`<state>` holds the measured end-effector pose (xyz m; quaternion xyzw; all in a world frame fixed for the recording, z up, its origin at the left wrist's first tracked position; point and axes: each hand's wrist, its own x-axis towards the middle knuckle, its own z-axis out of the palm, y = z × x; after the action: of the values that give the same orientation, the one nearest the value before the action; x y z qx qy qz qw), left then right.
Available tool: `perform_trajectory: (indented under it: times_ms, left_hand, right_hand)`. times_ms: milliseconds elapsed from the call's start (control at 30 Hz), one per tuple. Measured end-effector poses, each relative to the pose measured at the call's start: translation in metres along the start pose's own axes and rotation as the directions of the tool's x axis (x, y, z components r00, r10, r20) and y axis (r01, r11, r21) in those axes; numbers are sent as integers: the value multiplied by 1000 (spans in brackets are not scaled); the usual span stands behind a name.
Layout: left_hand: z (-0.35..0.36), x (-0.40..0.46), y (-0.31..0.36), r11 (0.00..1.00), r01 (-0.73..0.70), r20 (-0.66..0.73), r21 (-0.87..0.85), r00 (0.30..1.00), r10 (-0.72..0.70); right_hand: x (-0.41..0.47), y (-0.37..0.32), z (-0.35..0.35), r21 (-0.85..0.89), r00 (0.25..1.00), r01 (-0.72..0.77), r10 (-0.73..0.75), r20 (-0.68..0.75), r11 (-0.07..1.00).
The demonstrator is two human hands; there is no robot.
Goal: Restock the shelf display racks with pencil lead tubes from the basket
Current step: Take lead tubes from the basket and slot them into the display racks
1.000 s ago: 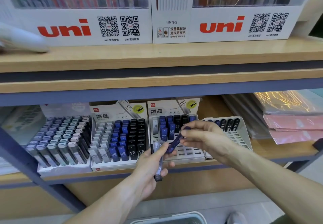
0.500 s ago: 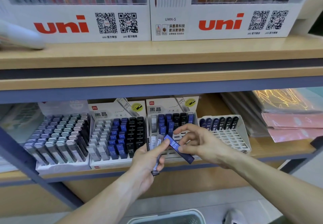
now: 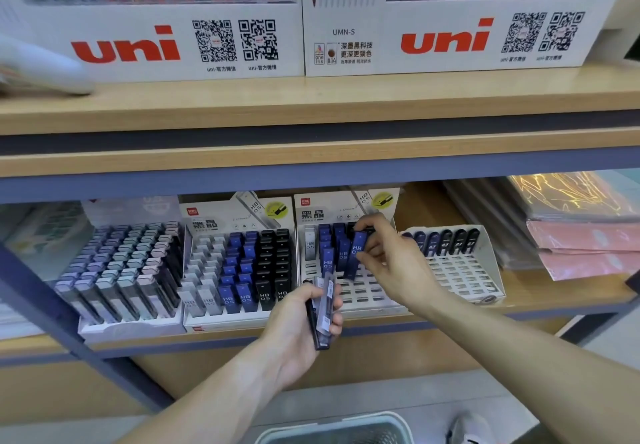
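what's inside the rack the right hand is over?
Third rack: blue tubes and one clear tube at back, empty front slots. Right hand, gripping a blue tube, covers its right columns.

My right hand [image 3: 388, 260] reaches forward, with its fingers and thumb pinching one blue tube [image 3: 355, 253]. My left hand [image 3: 304, 322] sits lower, its fingers curled round a few tubes [image 3: 323, 312].

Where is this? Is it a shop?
Most likely a stationery shop. Wooden shelves hold white uni pen display boxes with QR codes, and below them racks of HB 0.5 pencil lead tubes stand in rows for sale, with one rack being refilled.
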<state>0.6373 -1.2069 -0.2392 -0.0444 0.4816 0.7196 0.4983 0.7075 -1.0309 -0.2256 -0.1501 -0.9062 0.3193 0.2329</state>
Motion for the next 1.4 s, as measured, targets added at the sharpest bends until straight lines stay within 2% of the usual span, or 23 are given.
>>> perform_trajectory:
  times_ms: [200, 667, 800, 1000, 1267, 1333, 1400]
  left_hand:
    - [-2, -4, 0, 999, -7, -73, 51, 997, 10]
    - [-12, -11, 0, 984, -96, -40, 150, 994, 103]
    - [-15, -10, -2, 985, -103, -38, 140, 993, 110]
    - [-16, -15, -7, 979, -126, -44, 160, 990, 135]
    - [-22, -17, -12, 929, -180, -7, 325, 981, 192]
    - [-24, -16, -12, 921, -187, 0, 341, 980, 199]
    - [-26, -15, -13, 919, -193, 12, 343, 979, 202]
  right_hand:
    - [2, 1, 14, -76, 996, 80, -78, 39, 994]
    - [6, -4, 23, -192, 984, 170, -176, -15, 967]
    - [9, -2, 24, -195, 990, 112, -127, -64, 974]
    - [9, 3, 23, -170, 996, 84, -84, 9, 982]
    - [0, -9, 22, -168, 997, -25, 11, -83, 985]
    - [-5, -22, 21, -31, 988, -116, 112, -103, 993]
    - [-11, -34, 21, 188, 960, -276, 278, 17, 943]
